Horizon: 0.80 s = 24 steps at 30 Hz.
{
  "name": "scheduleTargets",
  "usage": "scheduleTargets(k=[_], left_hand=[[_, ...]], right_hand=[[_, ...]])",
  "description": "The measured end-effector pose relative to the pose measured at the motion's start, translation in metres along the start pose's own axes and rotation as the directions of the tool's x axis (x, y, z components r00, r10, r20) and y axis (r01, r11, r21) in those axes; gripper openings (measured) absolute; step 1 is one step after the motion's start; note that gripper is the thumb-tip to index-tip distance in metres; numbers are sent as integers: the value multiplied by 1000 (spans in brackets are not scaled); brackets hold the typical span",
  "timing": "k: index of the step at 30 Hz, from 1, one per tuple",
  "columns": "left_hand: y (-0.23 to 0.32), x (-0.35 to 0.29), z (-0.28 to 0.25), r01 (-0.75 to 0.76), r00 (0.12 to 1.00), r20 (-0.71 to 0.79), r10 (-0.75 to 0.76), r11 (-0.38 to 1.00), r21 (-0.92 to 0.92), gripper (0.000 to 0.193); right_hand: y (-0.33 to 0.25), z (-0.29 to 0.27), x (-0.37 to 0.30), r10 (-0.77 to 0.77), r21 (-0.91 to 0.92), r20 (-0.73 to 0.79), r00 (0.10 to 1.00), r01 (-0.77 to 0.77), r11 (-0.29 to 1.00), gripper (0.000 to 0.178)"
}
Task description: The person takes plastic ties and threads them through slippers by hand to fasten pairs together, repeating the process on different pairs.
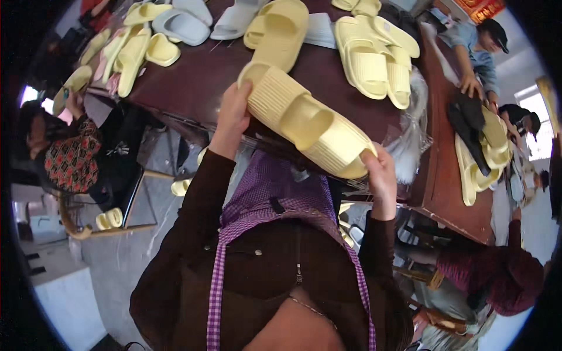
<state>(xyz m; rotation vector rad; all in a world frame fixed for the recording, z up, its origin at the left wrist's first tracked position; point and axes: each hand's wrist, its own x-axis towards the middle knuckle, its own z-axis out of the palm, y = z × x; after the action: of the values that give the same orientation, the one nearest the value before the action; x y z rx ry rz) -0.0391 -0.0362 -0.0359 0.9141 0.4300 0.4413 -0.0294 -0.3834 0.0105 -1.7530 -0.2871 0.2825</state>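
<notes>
Between my two hands are pale yellow slippers (275, 96), seemingly two nested head to tail, since a ribbed strap shows near each end. My left hand (235, 111) is closed on the far left end. My right hand (381, 175) grips the near right end, its thumb on top and its other fingers mostly hidden underneath. The held slippers slant over the near edge of the dark red table (187, 79). Just beyond them another yellow slipper (281, 38) lies on the table; the held ones overlap its near end in this view.
Yellow slippers (374, 58) lie to the right, beside clear plastic bags (410, 134). Grey slippers (181, 26) and yellow ones (133, 58) cover the far left. Co-workers sit at the left and right; one person's hand (470, 85) rests by a black item (468, 126) on the right-hand table.
</notes>
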Motion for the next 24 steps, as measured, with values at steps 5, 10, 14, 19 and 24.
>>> scheduleTargets(k=[5, 10, 14, 19, 24], left_hand=[[71, -13, -15, -204, 969, -109, 223, 966, 160, 26], [90, 8, -34, -84, 989, 140, 37, 934, 346, 30], [64, 30, 35, -153, 905, 414, -100, 832, 534, 30], [13, 90, 78, -543, 823, 519, 231, 588, 599, 29], [9, 43, 71, -713, 658, 457, 599, 301, 633, 34]], right_hand=[[-11, -44, 4, 21, -31, -37, 999, -22, 999, 32], [-64, -79, 34, -71, -312, 24, 997, 75, 947, 30], [-81, -68, 120, -178, -464, 262, 948, 286, 838, 28], [-77, -31, 170, -588, -802, 45, 808, 380, 461, 27], [-61, -48, 89, -582, -598, -114, 805, 413, 687, 20]])
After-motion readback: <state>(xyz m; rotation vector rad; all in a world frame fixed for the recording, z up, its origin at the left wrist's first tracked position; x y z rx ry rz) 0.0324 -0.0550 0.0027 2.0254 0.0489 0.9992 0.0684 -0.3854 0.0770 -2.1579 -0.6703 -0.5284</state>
